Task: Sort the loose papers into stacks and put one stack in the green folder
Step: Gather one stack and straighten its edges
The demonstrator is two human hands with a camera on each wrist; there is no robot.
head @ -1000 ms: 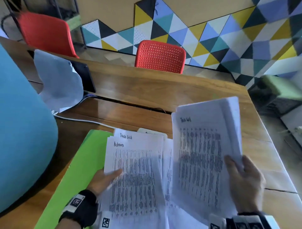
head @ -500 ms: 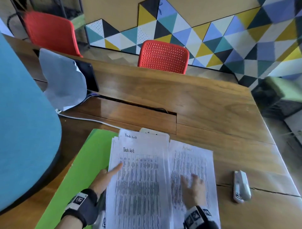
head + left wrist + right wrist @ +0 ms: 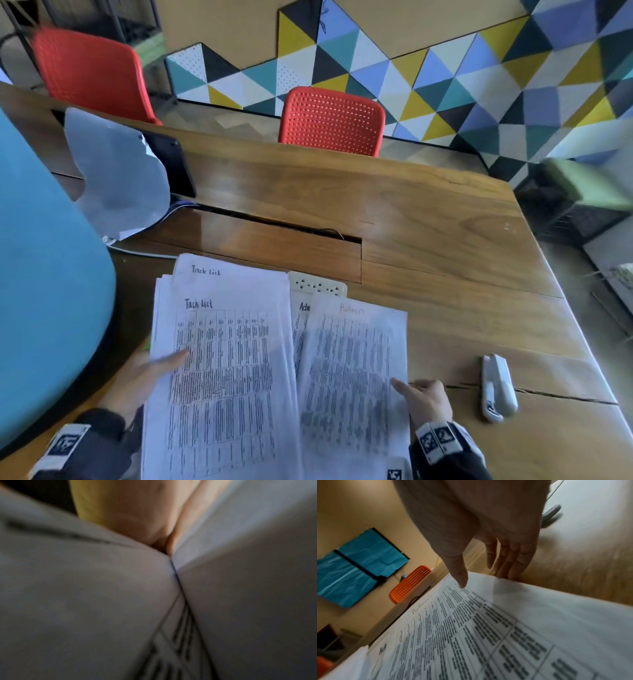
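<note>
Two printed paper piles lie side by side at the table's near edge. The "Task list" pile (image 3: 222, 359) is on the left. My left hand (image 3: 150, 370) grips its left edge, thumb on top; the left wrist view shows blurred sheets (image 3: 85, 588) close up. On the right is the "Admin" pile (image 3: 349, 377) (image 3: 488, 628). My right hand (image 3: 421, 394) (image 3: 481, 577) pinches its right edge, thumb on the top sheet and fingertips under the raised edge. Of the green folder (image 3: 148, 342), only a sliver shows beside the left pile.
A white stapler (image 3: 498, 387) lies on the wooden table (image 3: 428, 222) right of my right hand. A white power strip (image 3: 317, 286) peeks out behind the piles. A big blue rounded object (image 3: 44, 274) fills the left. Red chairs (image 3: 332, 120) stand beyond the far edge.
My right hand laid its lifted sheets on the left pile, pressed the Admin sheet, then moved to that pile's right edge. The left pile now covers most of the green folder.
</note>
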